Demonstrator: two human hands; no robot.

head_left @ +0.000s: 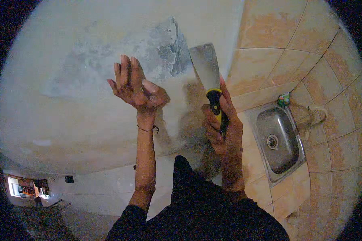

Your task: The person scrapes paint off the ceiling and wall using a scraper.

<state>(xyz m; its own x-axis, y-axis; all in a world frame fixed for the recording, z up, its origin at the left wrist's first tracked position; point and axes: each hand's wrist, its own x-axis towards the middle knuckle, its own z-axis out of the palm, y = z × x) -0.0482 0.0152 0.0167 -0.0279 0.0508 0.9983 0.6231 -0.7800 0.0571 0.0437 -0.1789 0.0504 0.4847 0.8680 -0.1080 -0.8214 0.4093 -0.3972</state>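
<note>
- Evidently, the scraper (205, 64) is judged light, its blade likely stiff and thin-edged; best held by the handle (215, 108).
- Location: just right of the flaking patch (161, 51); contact unclear.
- Right hand (230, 126): grip clamped round the handle.
- Left hand (137, 91): grip apart, left of the scraper.
- Sink (284, 140): farther right.

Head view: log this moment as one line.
Left hand: raised, outstretched | Right hand: gripping scraper | Wall patch: grey, rough | Sink: at right
</note>
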